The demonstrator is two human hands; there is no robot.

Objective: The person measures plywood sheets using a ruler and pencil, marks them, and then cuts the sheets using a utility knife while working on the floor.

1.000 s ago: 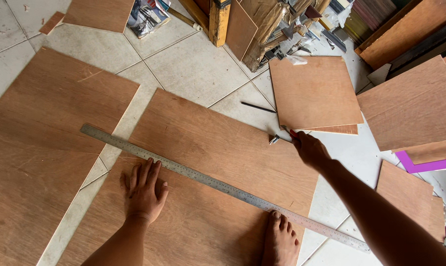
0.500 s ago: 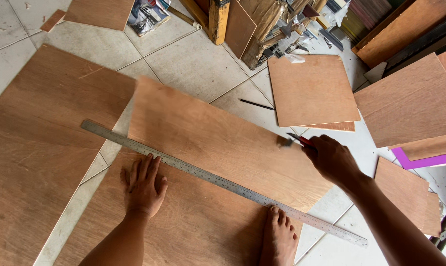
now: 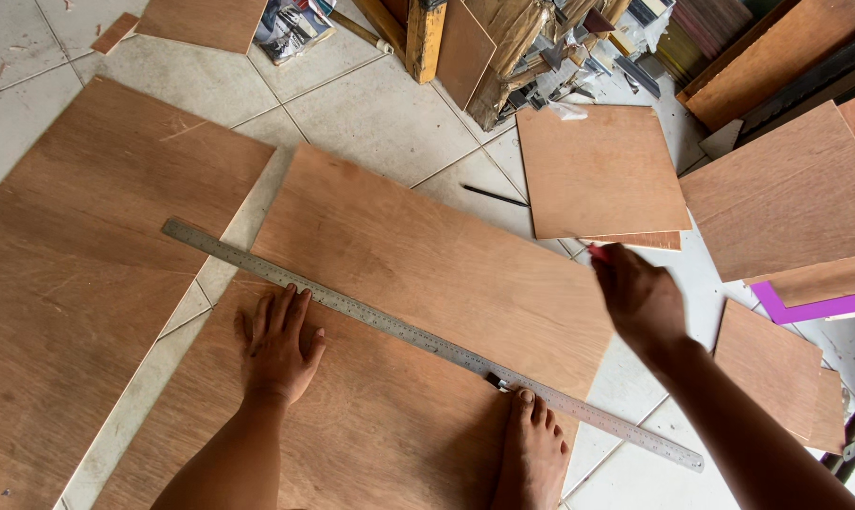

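Flat, left hand (image 3: 278,345) presses plywood (image 3: 418,283); right hand (image 3: 638,297) pinches red pencil (image 3: 598,252).

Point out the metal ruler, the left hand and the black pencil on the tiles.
metal ruler (image 3: 404,331): head view, on the middle of its blade.
left hand (image 3: 278,345): head view, on the back of the hand.
black pencil (image 3: 495,195): head view, on its shaft.

Pale tiled floor (image 3: 380,113) under plywood sheets (image 3: 418,283), black pencil (image 3: 495,195).
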